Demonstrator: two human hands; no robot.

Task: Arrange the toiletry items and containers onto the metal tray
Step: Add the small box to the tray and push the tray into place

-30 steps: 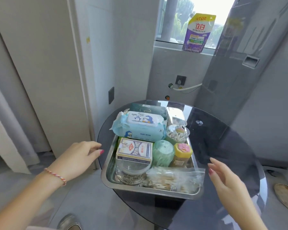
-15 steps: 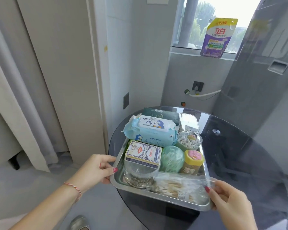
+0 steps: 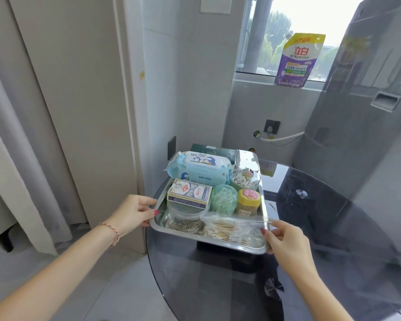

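Note:
The metal tray (image 3: 213,240) sits at the left edge of the round dark glass table (image 3: 333,262). It is packed with a blue baby-wipes pack (image 3: 199,169), a playing-card box (image 3: 189,193) on a clear round tub, a green round container (image 3: 223,198), a yellow jar with a pink flower lid (image 3: 248,201), a clear cup of cotton swabs (image 3: 244,179), a bag of cotton swabs (image 3: 232,227), paper clips (image 3: 187,225) and a clear lidded box (image 3: 246,159). My left hand (image 3: 132,213) grips the tray's left rim. My right hand (image 3: 285,239) grips its front right corner.
A dark green box (image 3: 208,148) lies behind the wipes. A purple detergent pouch (image 3: 296,61) stands on the window sill. A grey refrigerator (image 3: 361,100) is at the right, a curtain (image 3: 14,147) at the left. Wall sockets and a white cable are behind the table.
Both hands closed in from beside the tray and took hold of its rim. The view shifted so the tray sits further right and higher.

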